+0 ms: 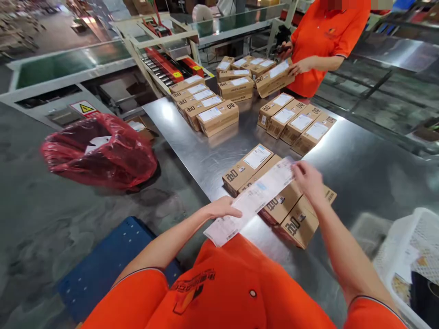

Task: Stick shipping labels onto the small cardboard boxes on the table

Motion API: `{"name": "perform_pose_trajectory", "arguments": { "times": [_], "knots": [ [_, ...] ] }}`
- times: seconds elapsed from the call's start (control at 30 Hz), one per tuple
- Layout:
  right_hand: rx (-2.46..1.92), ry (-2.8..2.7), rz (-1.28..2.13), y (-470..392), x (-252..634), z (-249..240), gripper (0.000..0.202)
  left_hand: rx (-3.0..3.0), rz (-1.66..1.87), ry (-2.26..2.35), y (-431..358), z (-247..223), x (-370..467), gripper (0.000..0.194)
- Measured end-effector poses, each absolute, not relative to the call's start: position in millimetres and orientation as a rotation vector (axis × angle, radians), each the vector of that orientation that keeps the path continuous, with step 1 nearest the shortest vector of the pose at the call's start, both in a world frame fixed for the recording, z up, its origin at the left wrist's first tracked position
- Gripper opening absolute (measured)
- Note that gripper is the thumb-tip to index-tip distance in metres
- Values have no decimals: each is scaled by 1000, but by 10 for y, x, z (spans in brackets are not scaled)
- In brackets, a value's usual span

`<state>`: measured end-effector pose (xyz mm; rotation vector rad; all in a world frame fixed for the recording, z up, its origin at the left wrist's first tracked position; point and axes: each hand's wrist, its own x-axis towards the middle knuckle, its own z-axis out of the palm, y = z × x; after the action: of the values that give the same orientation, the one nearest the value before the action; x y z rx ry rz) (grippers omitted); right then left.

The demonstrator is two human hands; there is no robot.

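A long strip of printed shipping labels (255,197) stretches slantwise between my two hands. My left hand (222,208) grips it near its lower end, thumb on top. At the upper right end, my right hand (307,178) pinches the strip by its edge. Beneath the strip lie several brown cardboard boxes, partly hidden by it. The far-left box (247,169) carries a white label on its top. On the near box (299,223) I see printed black characters but no large white label.
Labelled boxes stand in rows on the metal table (192,157) at left (219,116) and right (302,121). Across it, a co-worker in orange (325,45) holds a box (274,77). A red bag-lined bin (103,155) stands left; a white basket (408,256) is at right.
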<state>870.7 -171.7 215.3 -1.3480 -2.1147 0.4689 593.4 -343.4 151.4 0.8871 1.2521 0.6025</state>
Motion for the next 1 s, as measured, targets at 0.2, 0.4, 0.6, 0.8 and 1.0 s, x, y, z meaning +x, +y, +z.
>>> {"name": "perform_pose_trajectory", "arguments": {
  "times": [0.2,0.4,0.6,0.8,1.0],
  "knots": [
    [-1540,-2020,612,-877,8943,1881,47,527,863,1319,-3642,1447,5481,30],
    [-1647,-2543,297,-882,8488,1461,58,513,885,1278,-3616,1381,5352,42],
    [-1786,-2497,-30,-988,8347,1420,61,501,819,1233,-3564,1260,5397,50],
    [-1671,-2532,67,-1272,7956,1121,66,541,788,1167,-3389,1229,5522,47],
    [-1209,-2358,929,-1693,7980,1252,74,617,799,1149,-3290,1175,5587,56]
  ]
}}
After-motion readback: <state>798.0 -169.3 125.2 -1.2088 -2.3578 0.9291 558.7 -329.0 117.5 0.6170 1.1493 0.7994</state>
